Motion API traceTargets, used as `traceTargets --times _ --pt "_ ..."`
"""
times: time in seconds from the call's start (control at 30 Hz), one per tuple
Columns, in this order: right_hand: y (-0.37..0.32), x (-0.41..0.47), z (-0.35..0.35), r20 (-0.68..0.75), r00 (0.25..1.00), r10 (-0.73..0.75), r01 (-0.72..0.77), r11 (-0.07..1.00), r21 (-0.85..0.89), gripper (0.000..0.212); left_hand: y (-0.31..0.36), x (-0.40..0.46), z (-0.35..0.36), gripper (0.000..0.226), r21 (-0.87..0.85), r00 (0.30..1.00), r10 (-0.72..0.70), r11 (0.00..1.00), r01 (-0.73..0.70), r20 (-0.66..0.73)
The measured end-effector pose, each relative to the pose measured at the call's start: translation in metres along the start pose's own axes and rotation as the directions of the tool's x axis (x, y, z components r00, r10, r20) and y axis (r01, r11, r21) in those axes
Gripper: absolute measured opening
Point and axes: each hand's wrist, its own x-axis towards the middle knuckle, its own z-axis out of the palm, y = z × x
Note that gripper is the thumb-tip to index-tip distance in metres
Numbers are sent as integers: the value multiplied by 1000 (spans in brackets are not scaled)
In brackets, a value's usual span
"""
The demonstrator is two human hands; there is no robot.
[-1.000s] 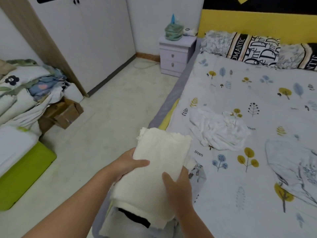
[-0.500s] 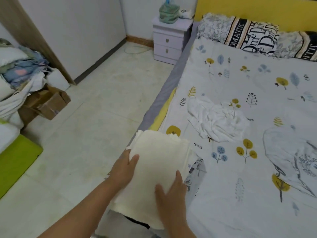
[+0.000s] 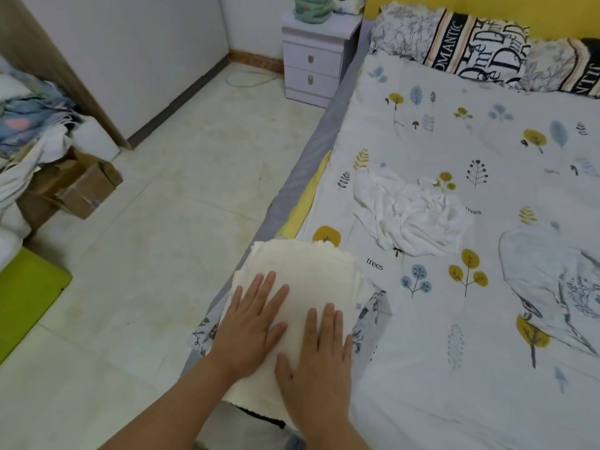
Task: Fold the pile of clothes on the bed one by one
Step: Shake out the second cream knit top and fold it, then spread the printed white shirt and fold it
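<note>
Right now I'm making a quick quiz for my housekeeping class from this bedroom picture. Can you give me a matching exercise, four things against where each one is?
Things:
1. cream folded cloth
2. crumpled white garment
3. nightstand
4. cardboard box

Places:
A. on the floor at the far left, under a heap of fabric
B. in the far corner, beside the head of the bed
C. at the near edge of the bed, under both flat hands
D. loose in the middle of the bed sheet

Pairs: 1-C, 2-D, 3-B, 4-A
</note>
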Motion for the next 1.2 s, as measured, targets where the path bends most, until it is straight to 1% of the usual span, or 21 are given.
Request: traceTargets --times 0.1,0.2,0.27,0.37,0.43,0.5,0.53,0.6,0.67,0.73,0.83,0.97,1.07,1.2 --pt "8 4 10 -1 1000 5 -5 1000 0 86 2 5 5 64 -55 1000 22 998 -23 -16" --pt "9 6 8 55 998 14 -17 998 63 85 5 9 0 64 -78 1000 15 997 -16 -11" --pt "9 8 4 114 994 1 -11 996 87 82 7 10 -6 62 -27 1000 -3 1000 4 17" --pt "15 13 -3 159 986 -41 19 991 134 72 11 12 -23 58 77 995 -17 997 10 93" --pt "18 12 -19 195 976 -92 58 983 172 67 17 14 -40 59 149 989 -28 989 7 143" --pt "24 9 -36 218 966 -143 97 973 209 62 25 17 -60 55 204 988 -38 979 7 150" --pt "29 8 -44 218 962 -166 116 968 224 59 30 19 -69 51 209 989 -28 978 -2 145" --pt "40 5 -63 213 956 -202 149 959 242 52 43 23 -85 43 158 990 23 986 -45 139" --pt "52 1 -84 223 954 -200 145 960 240 44 61 26 -100 37 60 983 64 995 -75 170" --pt "64 -3 -105 251 951 -179 121 966 230 40 81 29 -111 31 2 969 103 994 -106 225" --pt "86 -12 -132 281 948 -153 103 977 187 38 115 34 -123 28 11 949 144 988 -154 281" --pt "129 -28 -158 323 939 -119 80 988 132 36 166 38 -132 32 41 932 203 973 -225 302" --pt "171 -42 -174 357 931 -74 46 995 86 42 211 41 -131 33 56 919 236 962 -266 316" --pt "240 -60 -195 368 930 -4 -14 999 46 41 276 49 -119 40 59 891 247 955 -290 382"
